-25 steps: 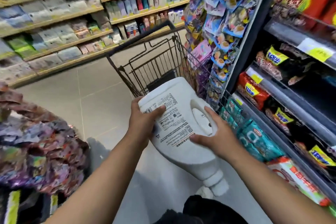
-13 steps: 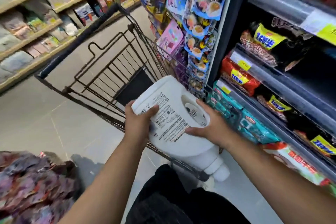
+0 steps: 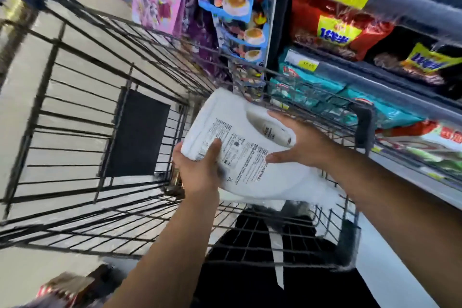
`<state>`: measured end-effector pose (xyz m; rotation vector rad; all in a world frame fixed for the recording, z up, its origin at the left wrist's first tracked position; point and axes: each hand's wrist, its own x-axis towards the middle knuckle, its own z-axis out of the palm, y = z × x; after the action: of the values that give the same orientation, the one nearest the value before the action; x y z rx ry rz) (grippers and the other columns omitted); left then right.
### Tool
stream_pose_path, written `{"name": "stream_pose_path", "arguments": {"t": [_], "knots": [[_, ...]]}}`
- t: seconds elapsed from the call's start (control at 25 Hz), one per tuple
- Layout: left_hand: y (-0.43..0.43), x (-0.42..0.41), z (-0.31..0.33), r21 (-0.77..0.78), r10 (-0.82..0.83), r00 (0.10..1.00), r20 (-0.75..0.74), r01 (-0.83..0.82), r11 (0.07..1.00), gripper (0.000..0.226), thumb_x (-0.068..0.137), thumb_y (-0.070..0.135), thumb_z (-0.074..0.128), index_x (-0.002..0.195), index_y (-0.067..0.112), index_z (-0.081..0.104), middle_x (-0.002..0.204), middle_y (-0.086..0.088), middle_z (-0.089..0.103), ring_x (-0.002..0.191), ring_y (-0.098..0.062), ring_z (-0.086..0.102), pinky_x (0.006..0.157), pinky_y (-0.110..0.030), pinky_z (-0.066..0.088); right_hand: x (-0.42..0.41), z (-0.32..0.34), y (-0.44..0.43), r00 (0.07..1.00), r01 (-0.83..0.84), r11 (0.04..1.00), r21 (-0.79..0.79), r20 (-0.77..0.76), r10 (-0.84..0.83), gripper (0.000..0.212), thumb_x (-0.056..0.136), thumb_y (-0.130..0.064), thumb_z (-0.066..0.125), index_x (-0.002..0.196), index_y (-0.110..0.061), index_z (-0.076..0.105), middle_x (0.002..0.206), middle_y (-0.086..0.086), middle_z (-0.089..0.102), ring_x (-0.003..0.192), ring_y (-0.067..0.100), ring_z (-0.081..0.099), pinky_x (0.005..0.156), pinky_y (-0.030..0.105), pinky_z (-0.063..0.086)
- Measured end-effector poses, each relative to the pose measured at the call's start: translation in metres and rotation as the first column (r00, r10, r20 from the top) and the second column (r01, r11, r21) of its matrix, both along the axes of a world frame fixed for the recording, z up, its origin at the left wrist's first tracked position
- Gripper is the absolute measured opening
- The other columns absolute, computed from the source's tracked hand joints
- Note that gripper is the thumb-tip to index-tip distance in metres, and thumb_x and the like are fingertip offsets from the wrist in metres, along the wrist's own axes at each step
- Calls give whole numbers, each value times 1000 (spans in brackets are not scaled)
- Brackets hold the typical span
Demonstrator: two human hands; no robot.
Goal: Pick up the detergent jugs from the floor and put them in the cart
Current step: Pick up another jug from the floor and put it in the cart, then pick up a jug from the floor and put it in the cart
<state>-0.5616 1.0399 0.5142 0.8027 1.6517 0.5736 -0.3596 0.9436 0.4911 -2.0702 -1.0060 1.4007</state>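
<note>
A large white detergent jug (image 3: 252, 157) with a printed label lies on its side above the black wire cart (image 3: 75, 107), inside its near right corner. My left hand (image 3: 200, 170) grips the jug's bottom end, thumb on the label. My right hand (image 3: 302, 142) holds it at the moulded handle. The cap end points toward me and is blurred behind my right forearm. The cart basket below looks bare apart from a black panel (image 3: 137, 135) at its far end.
Shelves of packaged snacks (image 3: 350, 32) with yellow price tags run close along the cart's right side. Hanging packets (image 3: 237, 7) sit at the cart's far right. Tiled floor (image 3: 15, 112) lies to the left. Wrapped goods (image 3: 65, 287) show at the bottom left.
The view has moved in over the cart. Both hands have carried the jug forward from the near rim to a spot over the basket, still in the same grip.
</note>
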Motion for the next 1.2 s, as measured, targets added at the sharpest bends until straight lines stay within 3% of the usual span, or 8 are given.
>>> {"name": "stream_pose_path", "arguments": {"t": [0.12, 0.24, 0.32, 0.44, 0.68, 0.84, 1.0, 1.2], "knots": [[3, 6, -30, -6, -8, 1000, -12, 8, 1000, 65, 82, 16, 79, 130, 26, 37, 108, 0, 66, 85, -10, 65, 58, -17, 57, 6, -29, 8, 1000, 11, 1000, -12, -11, -11, 118, 35, -83, 71, 140, -62, 22, 155, -12, 34, 140, 14, 34, 107, 33, 37], [0, 12, -52, 3, -7, 1000, -17, 7, 1000, 72, 80, 20, 80, 133, 32, 33, 113, 5, 66, 93, -7, 68, 80, -26, 58, 12, -49, 12, 1000, 10, 1000, 17, 15, -10, 120, 36, -74, 74, 144, -55, 25, 149, -18, 39, 131, 7, 40, 91, 12, 38], [-2, 20, -61, 27, -27, 999, -19, 27, 999, 73, 80, 20, 80, 135, 29, 32, 111, 8, 64, 86, 3, 65, 73, -15, 54, 20, -54, 12, 999, 39, 999, 32, 31, -40, 118, 40, -67, 76, 146, -52, 26, 145, -22, 39, 127, 4, 41, 81, 3, 34], [-1, 30, -68, 28, -42, 994, -99, 45, 999, 82, 75, 34, 83, 137, 33, 30, 125, -4, 55, 93, -11, 62, 94, -30, 49, 22, -57, 13, 996, 19, 1000, 11, 89, -20, 113, 46, -64, 78, 147, -50, 27, 154, -12, 34, 139, 13, 34, 95, 17, 29], [21, 27, -65, -31, -230, 949, -215, 229, 973, 85, 75, 26, 83, 141, 36, 30, 141, -13, 42, 104, -27, 59, 105, -43, 46, 3, -47, -7, 975, 168, 983, 71, 133, -176, 108, 46, -62, 80, 144, -43, 37, 149, 0, 31, 139, 15, 31, 105, 16, 22], [14, 21, -34, 23, -578, 764, -286, 609, 793, 97, 75, 21, 83, 149, 30, 22, 154, -11, 20, 138, -28, 36, 116, -35, 27, -11, -18, -23, 935, 341, 930, 138, 55, -351, 107, 45, -60, 77, 143, -37, 41, 143, -1, 38, 135, 13, 35, 106, 13, 22], [6, 24, 3, 183, -745, 606, -280, 795, 578, 91, 79, 20, 80, 150, 24, 23, 153, -4, 25, 142, -20, 29, 117, -34, 25, -23, 23, -43, 895, 439, 885, 157, 12, -446, 105, 46, -67, 76, 142, -47, 37, 149, -5, 35, 138, 16, 36, 115, 37, 30], [0, 40, 56, 256, -887, 388, -252, 910, 325, 82, 85, 25, 74, 150, 27, 23, 154, 2, 32, 140, -17, 35, 105, -27, 32, -32, 84, -75, 824, 552, 810, 197, 19, -566, 98, 56, -60, 77, 143, -49, 34, 152, -7, 29, 135, 12, 36, 112, 34, 33]]}}
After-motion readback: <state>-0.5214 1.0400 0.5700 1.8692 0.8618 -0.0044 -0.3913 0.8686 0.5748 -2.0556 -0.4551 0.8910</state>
